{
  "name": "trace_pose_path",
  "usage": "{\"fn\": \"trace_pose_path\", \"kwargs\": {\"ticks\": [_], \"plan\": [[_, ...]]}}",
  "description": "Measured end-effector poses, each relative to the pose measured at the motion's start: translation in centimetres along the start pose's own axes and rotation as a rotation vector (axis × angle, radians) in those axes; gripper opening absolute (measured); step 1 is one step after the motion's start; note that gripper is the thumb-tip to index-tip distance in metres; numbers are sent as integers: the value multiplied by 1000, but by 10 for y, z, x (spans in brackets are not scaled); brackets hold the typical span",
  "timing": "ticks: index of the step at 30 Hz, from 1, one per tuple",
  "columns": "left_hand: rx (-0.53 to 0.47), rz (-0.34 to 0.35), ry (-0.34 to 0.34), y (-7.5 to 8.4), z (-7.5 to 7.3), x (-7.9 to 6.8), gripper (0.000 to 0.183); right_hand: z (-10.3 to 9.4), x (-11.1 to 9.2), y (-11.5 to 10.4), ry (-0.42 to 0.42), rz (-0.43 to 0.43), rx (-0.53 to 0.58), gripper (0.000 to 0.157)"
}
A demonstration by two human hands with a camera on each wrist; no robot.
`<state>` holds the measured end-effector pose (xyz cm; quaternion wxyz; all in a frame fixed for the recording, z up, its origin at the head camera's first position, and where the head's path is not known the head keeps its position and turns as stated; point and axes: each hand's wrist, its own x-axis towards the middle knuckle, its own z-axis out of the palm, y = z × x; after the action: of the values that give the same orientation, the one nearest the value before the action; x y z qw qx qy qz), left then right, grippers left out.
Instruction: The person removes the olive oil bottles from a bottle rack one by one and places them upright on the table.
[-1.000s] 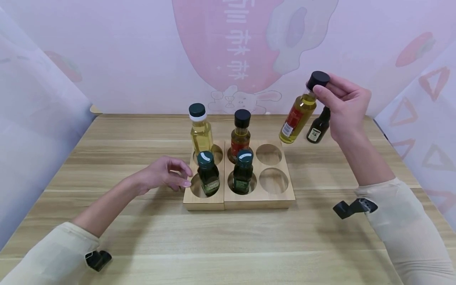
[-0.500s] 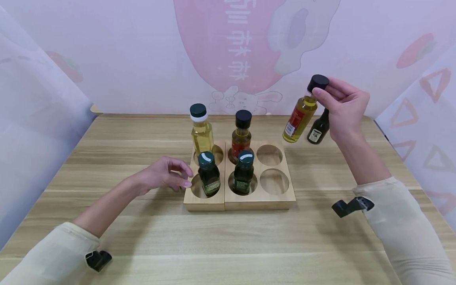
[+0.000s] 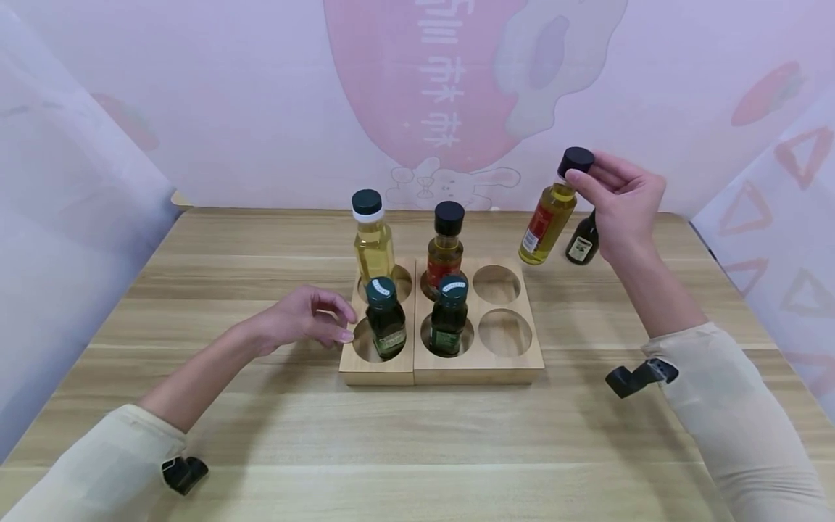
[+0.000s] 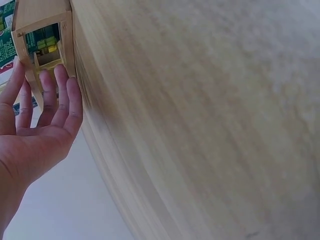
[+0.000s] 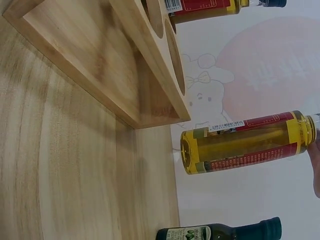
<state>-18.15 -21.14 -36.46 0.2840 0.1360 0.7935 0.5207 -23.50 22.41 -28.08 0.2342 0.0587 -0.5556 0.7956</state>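
Observation:
My right hand (image 3: pixel 626 199) pinches the black cap of an oil bottle (image 3: pixel 546 225) with yellow oil and a red label. The bottle hangs tilted in the air, behind and right of a wooden bottle rack (image 3: pixel 476 375); in the right wrist view its glass body (image 5: pixel 245 142) is apart from the rack. My left hand (image 3: pixel 296 322), fingers loosely bent, is by the rack's left end; whether it touches cannot be told. Rack holes hold a pale oil bottle (image 3: pixel 375 250), a red-labelled bottle (image 3: pixel 446 257) and two dark green bottles (image 3: pixel 387 326). Two right-hand holes (image 3: pixel 505 333) show bare bottoms.
A small dark bottle (image 3: pixel 583 246) with a pale label stands on the wooden table (image 3: pixel 417 449) behind my right hand, partly hidden by it. A printed backdrop (image 3: pixel 261 109) rises at the table's far edge, with pale side walls.
My right hand has come lower and a little to the left with the oil bottle. The left hand has stayed by the rack's end. The view has shifted slightly.

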Motion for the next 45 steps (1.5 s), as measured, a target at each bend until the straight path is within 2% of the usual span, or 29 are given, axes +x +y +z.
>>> {"fn": "trace_pose_path", "kwargs": {"ticks": [11, 20, 29, 45], "plan": [[-61, 50, -2, -2, 2, 1, 26, 0, -1, 7, -13, 4, -48, 34], [-18, -1, -3, 2, 0, 3, 30, -2, -1, 8, -11, -11, -51, 33], [17, -22, 3, 3, -3, 1, 30, -1, 2, 12, 3, 7, -59, 34], [1, -38, 11, 5, -2, 1, 35, -5, 8, 26, 39, 52, -65, 34]]}}
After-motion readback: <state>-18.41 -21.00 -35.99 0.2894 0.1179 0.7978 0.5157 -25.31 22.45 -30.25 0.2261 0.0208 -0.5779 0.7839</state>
